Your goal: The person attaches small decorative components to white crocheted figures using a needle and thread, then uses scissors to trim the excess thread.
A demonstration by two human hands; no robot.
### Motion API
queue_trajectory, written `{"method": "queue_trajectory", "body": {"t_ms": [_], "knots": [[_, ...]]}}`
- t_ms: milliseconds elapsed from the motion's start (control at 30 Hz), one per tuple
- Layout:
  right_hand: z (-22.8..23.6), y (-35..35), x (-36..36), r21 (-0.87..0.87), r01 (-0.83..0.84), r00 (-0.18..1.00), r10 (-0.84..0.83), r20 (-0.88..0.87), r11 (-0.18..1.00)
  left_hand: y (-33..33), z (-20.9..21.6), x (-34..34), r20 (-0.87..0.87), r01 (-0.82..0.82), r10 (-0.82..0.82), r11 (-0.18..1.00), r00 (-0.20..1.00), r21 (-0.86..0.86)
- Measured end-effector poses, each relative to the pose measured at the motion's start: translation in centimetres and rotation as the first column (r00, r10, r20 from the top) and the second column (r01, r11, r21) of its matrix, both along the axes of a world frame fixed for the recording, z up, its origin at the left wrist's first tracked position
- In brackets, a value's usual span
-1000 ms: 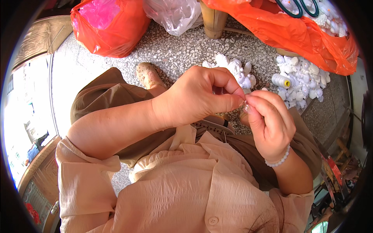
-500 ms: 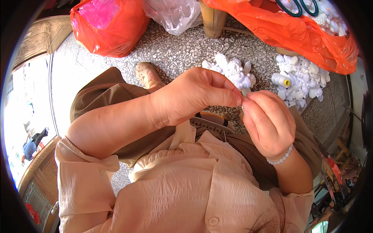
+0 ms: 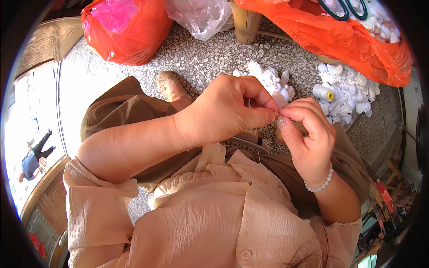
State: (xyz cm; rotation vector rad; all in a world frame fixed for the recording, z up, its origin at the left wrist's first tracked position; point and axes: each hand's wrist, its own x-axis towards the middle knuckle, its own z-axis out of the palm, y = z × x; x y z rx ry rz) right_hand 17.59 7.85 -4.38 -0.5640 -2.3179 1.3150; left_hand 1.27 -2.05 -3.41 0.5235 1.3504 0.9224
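Both hands (image 3: 268, 120) pinch small white piece (image 3: 280, 101).

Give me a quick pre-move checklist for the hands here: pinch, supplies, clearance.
1. Left hand pinch: thumb and forefinger closed at the tips, next to the right fingertips. Ok.
2. Right hand pinch: fingers curled, tips pressed against the left tips. Ok.
3. What is pinched: too small and hidden by the fingers. Cannot tell.
4. Small white plush pieces within reach: heaped on the speckled floor just beyond the hands. Ok.
5. Thread spool at hand: lying by the second white pile, right of the hands. Ok.
6. Scissors reachable: on the orange bag at the upper edge, farther off. Cannot tell.
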Motion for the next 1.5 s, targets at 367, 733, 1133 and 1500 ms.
{"method": "queue_trajectory", "body": {"t_ms": [367, 733, 1133, 1500], "knots": [[0.1, 0.4, 0.2, -0.045, -0.036, 0.999, 0.036, 0.004, 0.998, -0.2, -0.4, -0.4, -0.116, 0.100, -0.079, 0.977, 0.990, 0.188], [0.4, -0.5, 0.6, -0.483, 0.043, 0.996, 0.003, 0.094, 0.874, -0.1, -0.6, -0.3, -0.506, 0.259, 0.035, 0.827, 0.862, 0.498], [0.6, -0.6, 0.9, -0.564, 0.099, 0.988, -0.012, 0.157, 0.820, -0.2, -1.1, -0.3, -0.588, 0.316, 0.121, 0.747, 0.800, 0.584], [0.9, -0.7, 0.9, -0.670, 0.109, 0.985, 0.008, 0.169, 0.734, -0.3, -0.3, 0.4, -0.639, 0.288, 0.085, 0.842, 0.764, 0.456]]}}
